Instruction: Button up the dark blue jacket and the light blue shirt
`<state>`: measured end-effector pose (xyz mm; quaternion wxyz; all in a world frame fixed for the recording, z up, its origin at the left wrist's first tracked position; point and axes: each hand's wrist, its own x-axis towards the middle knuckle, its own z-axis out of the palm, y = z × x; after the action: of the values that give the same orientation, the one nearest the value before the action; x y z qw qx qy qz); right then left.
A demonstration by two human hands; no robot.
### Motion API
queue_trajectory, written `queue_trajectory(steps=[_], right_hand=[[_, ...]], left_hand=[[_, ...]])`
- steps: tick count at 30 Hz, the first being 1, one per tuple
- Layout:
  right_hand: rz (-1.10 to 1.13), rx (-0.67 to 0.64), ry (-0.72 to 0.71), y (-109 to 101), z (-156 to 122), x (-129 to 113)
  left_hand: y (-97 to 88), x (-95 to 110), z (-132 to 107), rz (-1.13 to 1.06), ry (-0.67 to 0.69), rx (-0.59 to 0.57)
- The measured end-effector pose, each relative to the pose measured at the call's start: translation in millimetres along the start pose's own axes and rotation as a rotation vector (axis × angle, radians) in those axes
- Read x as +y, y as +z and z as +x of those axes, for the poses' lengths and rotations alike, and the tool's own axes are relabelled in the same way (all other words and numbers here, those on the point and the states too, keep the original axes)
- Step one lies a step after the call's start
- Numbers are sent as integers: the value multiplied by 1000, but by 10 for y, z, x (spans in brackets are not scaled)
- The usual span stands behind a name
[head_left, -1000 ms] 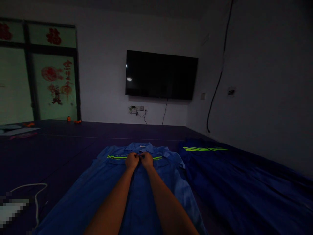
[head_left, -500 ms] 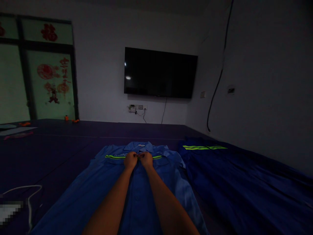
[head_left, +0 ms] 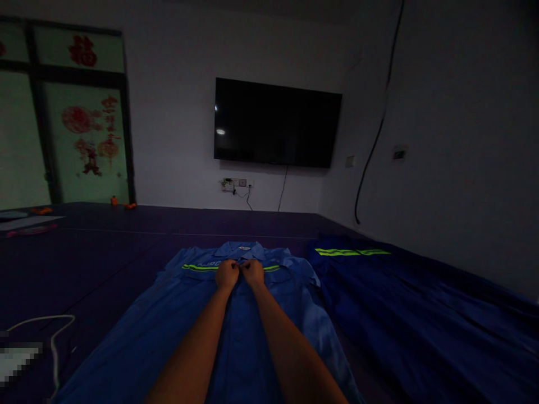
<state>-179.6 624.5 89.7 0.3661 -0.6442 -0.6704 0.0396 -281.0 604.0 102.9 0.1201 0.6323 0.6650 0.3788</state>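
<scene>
A blue work shirt point(head_left: 168, 314) lies spread out front side up, its collar at the far end and a yellow-green stripe across the chest. My left hand point(head_left: 227, 274) is closed on the shirt's front edge just below the collar. Right beside it, my right hand point(head_left: 253, 274) pinches the same front opening from the other side. The fingertips of both hands nearly meet over the middle of the chest. Any button between them is too small and dark to make out.
A darker blue garment point(head_left: 404, 297) with a yellow-green stripe lies to the right. At the lower left are a white cable point(head_left: 54, 348) and a blurred pale object point(head_left: 17, 359). Small orange items point(head_left: 130, 206) sit near the door. A television point(head_left: 278, 123) hangs on the far wall.
My hands stay at the same place on the shirt front, with only small finger shifts. The view has tilted very slightly.
</scene>
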Motion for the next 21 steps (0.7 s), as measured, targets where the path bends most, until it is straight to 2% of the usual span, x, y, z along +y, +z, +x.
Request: queue_trajectory(steps=[21], right_hand=[[-19,4,-18,-20,-38,-17]], left_hand=[[5,30,-27,19,-15,13]])
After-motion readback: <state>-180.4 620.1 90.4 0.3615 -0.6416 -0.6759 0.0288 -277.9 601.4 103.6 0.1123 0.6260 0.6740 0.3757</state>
